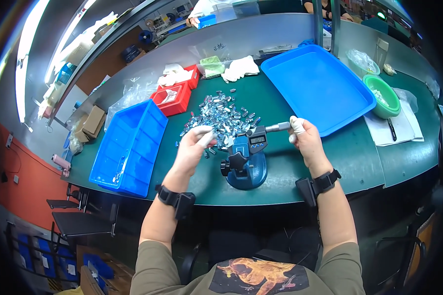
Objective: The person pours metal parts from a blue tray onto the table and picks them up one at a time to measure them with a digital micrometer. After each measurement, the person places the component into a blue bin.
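A digital micrometer (257, 139) with a small display is clamped in a blue stand (251, 178) near the table's front edge. At its right end, the white-covered fingertips of my right hand (306, 140) are closed around the silver thimble (279, 127). My left hand (196, 146), also with white finger covers, is pinched just left of the micrometer; whatever it may hold is too small to make out. Behind and between my hands spreads a heap of small shiny metal pieces (219, 115) on the green table.
A deep blue bin (150, 132) stands at the left, a few pieces inside. Two red boxes (176, 98) and white cloths (241, 69) lie farther back. To the right are a large blue tray (320, 83), a green bowl (390, 96) and a pen (392, 129) on paper.
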A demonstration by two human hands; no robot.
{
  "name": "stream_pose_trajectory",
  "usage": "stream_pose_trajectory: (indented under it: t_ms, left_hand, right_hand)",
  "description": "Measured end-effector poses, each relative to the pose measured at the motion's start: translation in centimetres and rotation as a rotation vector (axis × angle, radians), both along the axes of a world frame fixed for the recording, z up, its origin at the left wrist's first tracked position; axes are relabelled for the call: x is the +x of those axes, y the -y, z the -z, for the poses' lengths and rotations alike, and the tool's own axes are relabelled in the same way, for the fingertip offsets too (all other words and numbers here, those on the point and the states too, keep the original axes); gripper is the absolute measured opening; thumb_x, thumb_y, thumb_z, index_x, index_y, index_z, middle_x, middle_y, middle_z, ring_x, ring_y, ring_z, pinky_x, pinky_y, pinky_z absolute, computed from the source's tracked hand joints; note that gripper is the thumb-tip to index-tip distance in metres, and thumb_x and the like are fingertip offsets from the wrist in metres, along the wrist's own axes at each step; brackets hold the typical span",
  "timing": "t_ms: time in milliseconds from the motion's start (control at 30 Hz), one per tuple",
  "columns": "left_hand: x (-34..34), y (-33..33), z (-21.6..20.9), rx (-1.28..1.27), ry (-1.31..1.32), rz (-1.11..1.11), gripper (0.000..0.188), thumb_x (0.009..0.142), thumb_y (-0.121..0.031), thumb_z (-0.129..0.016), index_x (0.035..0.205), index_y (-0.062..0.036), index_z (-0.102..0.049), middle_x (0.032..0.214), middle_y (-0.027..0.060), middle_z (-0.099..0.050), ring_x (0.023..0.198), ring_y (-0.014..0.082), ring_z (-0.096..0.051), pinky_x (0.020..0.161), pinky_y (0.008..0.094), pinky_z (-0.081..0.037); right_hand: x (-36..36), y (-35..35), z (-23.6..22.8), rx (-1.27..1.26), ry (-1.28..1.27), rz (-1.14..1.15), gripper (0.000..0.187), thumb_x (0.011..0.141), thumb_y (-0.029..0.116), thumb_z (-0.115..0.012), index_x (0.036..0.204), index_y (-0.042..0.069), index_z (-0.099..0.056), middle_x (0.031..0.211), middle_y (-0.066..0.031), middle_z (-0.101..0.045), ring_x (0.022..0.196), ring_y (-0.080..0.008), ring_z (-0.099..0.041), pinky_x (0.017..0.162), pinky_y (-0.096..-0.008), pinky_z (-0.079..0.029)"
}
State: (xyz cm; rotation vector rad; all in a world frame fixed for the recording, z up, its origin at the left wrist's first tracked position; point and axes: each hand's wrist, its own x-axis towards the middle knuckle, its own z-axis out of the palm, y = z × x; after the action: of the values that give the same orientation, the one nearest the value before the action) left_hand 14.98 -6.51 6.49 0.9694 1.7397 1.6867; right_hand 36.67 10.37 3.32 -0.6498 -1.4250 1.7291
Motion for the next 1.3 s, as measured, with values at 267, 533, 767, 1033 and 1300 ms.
stream_pose_trajectory:
  t_ms: [267, 533, 767, 1033, 1300]
  left_hand:
    - [1.5, -3.7, 1.1, 0.129, 0.347, 0.301, 0.020, 0.082, -0.011, -0.055, 0.100, -0.0012, -0.056, 0.089, 0.0070, -0.059, 0.080, 0.0149, -0.056, 0.074, 0.0279, -0.046]
    - [2.1, -3.7, 1.5, 0.080, 0.487, 0.289, 0.022, 0.084, -0.013, -0.053, 0.102, -0.0003, -0.056, 0.089, 0.0089, -0.061, 0.076, 0.0167, -0.060, 0.070, 0.0284, -0.049]
    - [2.3, -4.1, 2.1, 0.173, 0.576, 0.279, 0.023, 0.084, -0.014, -0.053, 0.103, 0.0002, -0.055, 0.090, 0.0094, -0.060, 0.078, 0.0175, -0.060, 0.070, 0.0277, -0.050]
    - [2.4, -3.3, 2.1, 0.168, 0.639, 0.303, 0.024, 0.085, -0.014, -0.051, 0.104, 0.0005, -0.054, 0.091, 0.0097, -0.060, 0.083, 0.0184, -0.060, 0.072, 0.0279, -0.049]
    - [2.6, -3.5, 1.9, 0.171, 0.652, 0.312, 0.024, 0.084, -0.013, -0.052, 0.104, -0.0003, -0.054, 0.090, 0.0091, -0.060, 0.080, 0.0173, -0.060, 0.069, 0.0263, -0.050]
  right_hand:
    - [-0.3, 0.3, 0.0, 0.022, 0.021, 0.012, 0.026, 0.086, 0.031, -0.050, 0.072, 0.010, -0.051, 0.055, 0.0037, -0.046, 0.045, -0.0019, -0.037, 0.040, -0.0152, -0.027]
    - [0.1, 0.4, -0.3, -0.013, 0.038, 0.015, 0.026, 0.086, 0.031, -0.050, 0.071, 0.009, -0.051, 0.055, 0.0035, -0.046, 0.045, -0.0021, -0.037, 0.039, -0.0152, -0.026]
    - [-0.4, 0.8, -0.8, -0.032, 0.038, 0.052, 0.026, 0.086, 0.030, -0.051, 0.070, 0.009, -0.051, 0.056, 0.0033, -0.046, 0.047, -0.0025, -0.039, 0.041, -0.0152, -0.027]
    - [-0.1, 0.5, -0.1, -0.022, 0.072, 0.040, 0.032, 0.086, 0.036, -0.048, 0.067, 0.011, -0.048, 0.053, 0.0026, -0.045, 0.042, -0.0045, -0.037, 0.038, -0.0166, -0.026]
    - [0.0, 0.6, -0.4, -0.093, 0.056, 0.077, 0.034, 0.086, 0.037, -0.049, 0.067, 0.009, -0.049, 0.056, 0.0029, -0.046, 0.044, -0.0043, -0.039, 0.039, -0.0169, -0.027]
